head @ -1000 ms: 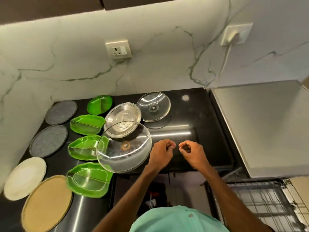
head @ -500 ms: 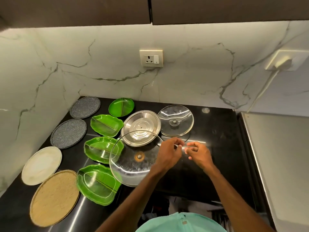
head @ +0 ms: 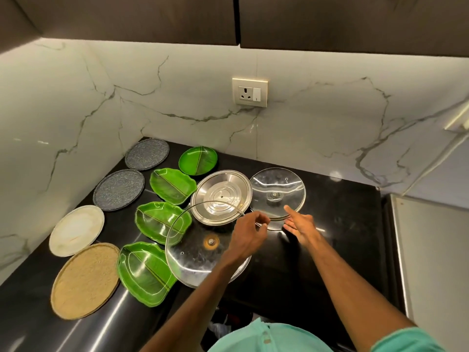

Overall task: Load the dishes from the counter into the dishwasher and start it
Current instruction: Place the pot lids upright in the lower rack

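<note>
Dishes lie on the black counter (head: 342,224). A small glass lid (head: 278,193) sits right of a steel lid (head: 220,196). A large glass lid (head: 200,245) overlaps the steel lid and the green leaf-shaped plates (head: 162,222). My left hand (head: 250,232) hovers over the large lid's right edge. Its fingers are curled, their tips close to the small lid's near rim, and I see nothing held in them. My right hand (head: 299,224) reaches over the small lid's near edge with its fingers straight and the index finger pointing forward.
Two grey plates (head: 119,190), a white plate (head: 76,229) and a tan plate (head: 85,280) line the left side by the marble wall. A wall socket (head: 250,92) is above. A steel appliance top (head: 431,262) borders the counter on the right.
The view has swung left and up, away from the dishwasher rack. Both hands moved forward toward the small glass lid, and my right hand went from curled to straight fingers.
</note>
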Motion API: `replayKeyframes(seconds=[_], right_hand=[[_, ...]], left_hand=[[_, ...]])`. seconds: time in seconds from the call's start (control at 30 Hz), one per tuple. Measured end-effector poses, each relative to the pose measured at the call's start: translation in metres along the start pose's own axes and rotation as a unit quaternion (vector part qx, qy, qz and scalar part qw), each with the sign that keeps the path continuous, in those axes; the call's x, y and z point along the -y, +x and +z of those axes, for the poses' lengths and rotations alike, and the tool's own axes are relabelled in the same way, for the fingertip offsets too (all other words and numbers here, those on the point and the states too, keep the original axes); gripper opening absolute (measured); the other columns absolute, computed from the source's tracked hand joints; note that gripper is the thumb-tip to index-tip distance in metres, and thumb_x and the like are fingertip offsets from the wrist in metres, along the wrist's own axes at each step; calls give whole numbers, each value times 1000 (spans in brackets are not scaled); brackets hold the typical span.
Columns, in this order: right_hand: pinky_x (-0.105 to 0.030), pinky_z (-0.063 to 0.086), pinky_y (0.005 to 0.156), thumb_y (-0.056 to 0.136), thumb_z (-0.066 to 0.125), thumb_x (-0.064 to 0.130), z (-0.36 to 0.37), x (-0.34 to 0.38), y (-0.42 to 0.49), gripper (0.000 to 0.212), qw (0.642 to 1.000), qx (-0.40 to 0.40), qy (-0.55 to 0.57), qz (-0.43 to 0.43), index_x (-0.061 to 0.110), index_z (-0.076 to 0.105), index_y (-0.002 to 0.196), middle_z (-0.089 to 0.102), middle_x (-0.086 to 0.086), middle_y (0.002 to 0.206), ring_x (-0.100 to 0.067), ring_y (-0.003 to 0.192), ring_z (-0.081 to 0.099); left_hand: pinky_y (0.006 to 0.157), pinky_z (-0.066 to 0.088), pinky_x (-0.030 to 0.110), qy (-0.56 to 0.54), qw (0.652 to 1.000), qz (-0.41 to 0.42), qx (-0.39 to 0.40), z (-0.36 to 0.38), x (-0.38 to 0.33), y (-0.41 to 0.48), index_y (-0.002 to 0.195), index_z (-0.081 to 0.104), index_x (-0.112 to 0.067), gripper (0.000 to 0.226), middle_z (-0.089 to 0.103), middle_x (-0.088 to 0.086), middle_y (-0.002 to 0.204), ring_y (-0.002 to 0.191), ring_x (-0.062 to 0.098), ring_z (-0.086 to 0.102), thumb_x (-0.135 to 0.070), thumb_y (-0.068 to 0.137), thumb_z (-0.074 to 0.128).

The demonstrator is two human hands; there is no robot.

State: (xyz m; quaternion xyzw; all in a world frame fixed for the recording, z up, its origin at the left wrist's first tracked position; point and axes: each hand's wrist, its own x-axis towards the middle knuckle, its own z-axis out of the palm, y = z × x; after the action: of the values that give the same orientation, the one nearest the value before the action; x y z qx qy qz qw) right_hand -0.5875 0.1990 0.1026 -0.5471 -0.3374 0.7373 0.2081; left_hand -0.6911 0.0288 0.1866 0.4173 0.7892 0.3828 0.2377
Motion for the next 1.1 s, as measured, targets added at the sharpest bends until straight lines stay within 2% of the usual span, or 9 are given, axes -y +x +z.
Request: replayKeyframes(seconds=[0.1,0.33,0.43,0.6,0.77,0.87,0.93,1.0,1.1], right_hand=[[-39,57,83,87,78,18,3,7,10,30,1000,-9,20,15,-1,64,105,70,-22,114,-33,105,69],[-20,50,41,91,62,5,11,13,12,10,997,-36,-62,3,-4,64,95,75,-19,101,-18,51,68],[-21,53,43,92,55,3,6,7,0,11,997,-49,-52,-4,-5,62,93,75,-17,101,-24,62,68],[-27,61,55,92,52,2,-8,-21,-29,30,999,-27,18,8,-7,55,120,75,-19,101,-37,94,74],[-29,63,62,98,51,4,-21,-34,-60,25,998,-15,52,14,-1,55,123,75,-21,101,-34,98,73],[-30,63,67,99,52,6,-31,-44,-75,23,998,-6,58,16,0,57,121,74,-21,105,-32,101,72],[-30,64,67,100,52,8,-36,-51,-83,23,998,-1,63,16,3,56,122,75,-20,105,-31,99,73],[-31,63,67,100,52,8,-41,-56,-87,27,998,-7,65,16,1,54,126,75,-20,104,-30,95,75],[-34,64,73,99,53,6,-44,-62,-97,28,997,-20,70,19,-3,52,125,75,-21,102,-30,95,75]], left_hand=[[83,60,35,15,999,-28,-10,-4,5,-1,97,71,-29,14,70,-17,94,83,-1,67,-28,87,61],[84,55,27,58,985,-122,-110,-30,20,-27,95,74,-27,15,74,-15,89,83,2,67,-27,85,63],[80,52,26,86,970,-162,-160,-42,35,-48,95,73,-28,15,74,-13,88,84,8,68,-25,85,63],[91,48,33,185,941,-146,-243,-55,63,-82,94,71,-23,20,71,-4,96,97,21,62,-16,76,68],[107,39,45,214,884,-230,-345,-55,86,-123,125,55,-11,60,53,14,132,125,33,47,-20,70,78],[115,31,50,96,880,-288,-366,-46,96,-139,144,34,1,89,40,24,144,134,40,37,-17,71,80],[109,42,47,-62,859,-357,-361,-38,101,-145,145,28,3,90,39,26,144,129,39,45,-12,72,79],[86,61,41,-281,798,-414,-335,-35,106,-147,129,41,4,65,56,26,125,107,35,64,-11,76,78],[67,64,32,-498,711,-439,-230,-35,109,-144,107,60,8,23,69,24,101,91,33,71,-6,91,71]])
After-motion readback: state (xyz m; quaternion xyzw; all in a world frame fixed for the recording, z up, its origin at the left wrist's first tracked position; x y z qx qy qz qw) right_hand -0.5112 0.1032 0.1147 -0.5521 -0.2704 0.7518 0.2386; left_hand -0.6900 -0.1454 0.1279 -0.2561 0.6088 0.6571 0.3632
